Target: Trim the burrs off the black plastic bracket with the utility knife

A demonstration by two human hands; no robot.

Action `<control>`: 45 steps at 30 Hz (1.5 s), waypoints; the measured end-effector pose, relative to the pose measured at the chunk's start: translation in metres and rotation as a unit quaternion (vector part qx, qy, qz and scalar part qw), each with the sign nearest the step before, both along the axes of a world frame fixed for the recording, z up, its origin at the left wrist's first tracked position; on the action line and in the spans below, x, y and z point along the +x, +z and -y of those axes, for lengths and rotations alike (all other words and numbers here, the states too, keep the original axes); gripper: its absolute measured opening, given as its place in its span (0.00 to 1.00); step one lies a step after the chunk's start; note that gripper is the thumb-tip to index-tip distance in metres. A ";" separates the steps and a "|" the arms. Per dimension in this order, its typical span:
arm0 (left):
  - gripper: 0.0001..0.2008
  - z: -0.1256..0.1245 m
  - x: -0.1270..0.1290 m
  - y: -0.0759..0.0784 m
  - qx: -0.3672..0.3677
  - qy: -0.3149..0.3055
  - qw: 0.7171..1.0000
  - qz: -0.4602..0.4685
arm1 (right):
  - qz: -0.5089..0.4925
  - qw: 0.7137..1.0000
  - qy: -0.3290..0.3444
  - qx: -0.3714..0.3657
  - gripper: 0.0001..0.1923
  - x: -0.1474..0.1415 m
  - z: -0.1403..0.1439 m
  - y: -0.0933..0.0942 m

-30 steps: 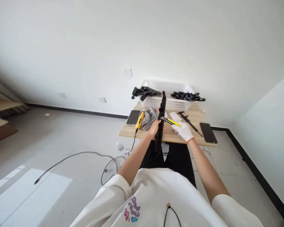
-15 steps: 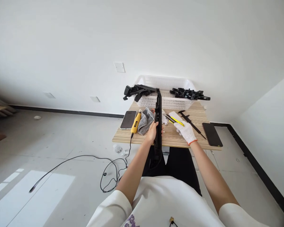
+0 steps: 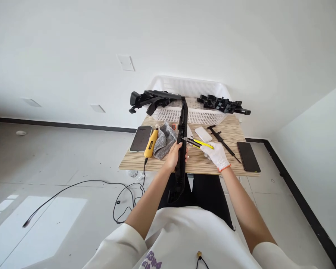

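Note:
My bare left hand (image 3: pixel 174 155) is closed around a long black plastic trim piece (image 3: pixel 182 123), which runs from the basket side down over the table edge toward my lap. In my right hand (image 3: pixel 217 154), wearing a white glove with an orange cuff, is a yellow and black utility knife (image 3: pixel 203 144). Its blade is out and its tip lies at the trim piece, just above my left hand; whether it touches cannot be made out. A grey cloth (image 3: pixel 164 142) lies left of the piece.
A white basket (image 3: pixel 196 117) at the back holds black plastic parts (image 3: pixel 222 104). On the wooden table (image 3: pixel 197 164) lie a phone (image 3: pixel 140 138), a yellow corded tool (image 3: pixel 151 144), a white object (image 3: pixel 203 134), black calipers (image 3: pixel 224 144) and a dark phone (image 3: pixel 248 157). A black cable (image 3: pixel 84 182) trails across the floor.
My right hand has moved left with the utility knife, bringing the blade tip to the trim piece. My left hand keeps its hold. The whole view has shifted slightly.

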State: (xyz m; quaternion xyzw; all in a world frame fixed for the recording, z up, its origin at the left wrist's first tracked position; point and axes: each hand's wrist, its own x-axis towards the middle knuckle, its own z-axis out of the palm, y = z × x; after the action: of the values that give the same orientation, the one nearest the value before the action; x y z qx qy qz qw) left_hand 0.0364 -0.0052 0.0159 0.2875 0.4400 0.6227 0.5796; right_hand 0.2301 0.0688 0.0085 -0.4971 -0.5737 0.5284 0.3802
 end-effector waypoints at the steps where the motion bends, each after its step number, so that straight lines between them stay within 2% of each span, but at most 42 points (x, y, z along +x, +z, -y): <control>1: 0.17 0.000 0.000 0.000 -0.003 -0.001 1.000 -0.001 | 0.000 1.000 -0.002 0.000 0.23 0.000 0.000 0.001; 7: 0.17 0.002 -0.001 0.001 -0.017 -0.007 1.000 -0.012 | 0.003 1.000 0.015 -0.013 0.23 0.002 0.002 0.007; 12: 0.17 0.004 -0.003 0.000 -0.010 -0.016 1.000 -0.023 | 0.011 0.999 0.026 -0.021 0.23 0.004 -0.001 0.003; 16: 0.17 0.006 -0.002 0.002 -0.014 -0.009 1.000 -0.023 | 0.012 1.000 0.011 -0.020 0.23 0.004 -0.003 0.000; 19: 0.16 0.008 -0.001 0.004 -0.022 -0.004 0.999 -0.025 | 0.023 0.999 0.035 -0.021 0.23 0.005 -0.003 0.002; 22: 0.15 0.010 -0.001 0.003 -0.030 -0.003 0.999 -0.031 | -0.002 1.000 0.009 -0.028 0.23 0.006 -0.001 0.006; 25: 0.14 0.011 -0.002 0.001 -0.031 -0.012 0.999 -0.039 | 0.011 0.998 0.036 -0.045 0.22 0.007 0.002 0.008; 31: 0.13 0.012 -0.001 0.001 -0.035 -0.013 0.998 -0.043 | -0.004 0.997 0.047 -0.065 0.21 0.006 0.002 0.007; 35: 0.15 0.013 -0.002 0.005 -0.049 -0.024 0.997 -0.049 | -0.041 0.997 -0.003 -0.071 0.21 0.006 -0.001 0.007; 39: 0.15 0.014 -0.002 0.006 -0.054 -0.020 0.997 -0.054 | -0.008 0.998 0.023 -0.066 0.22 0.007 -0.002 0.006; 42: 0.15 0.013 -0.001 0.003 -0.040 -0.012 0.998 -0.053 | -0.018 0.998 -0.020 -0.048 0.22 0.007 -0.001 0.005; 45: 0.14 0.012 -0.001 0.001 -0.030 -0.011 0.998 -0.053 | -0.026 0.999 -0.012 -0.047 0.22 0.007 0.001 0.004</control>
State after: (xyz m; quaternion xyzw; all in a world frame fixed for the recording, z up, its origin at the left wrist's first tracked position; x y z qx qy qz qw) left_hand 0.0350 -0.0170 0.0167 0.3075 0.4852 0.5868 0.5706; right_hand 0.2371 0.0679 0.0122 -0.5074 -0.5325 0.5626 0.3774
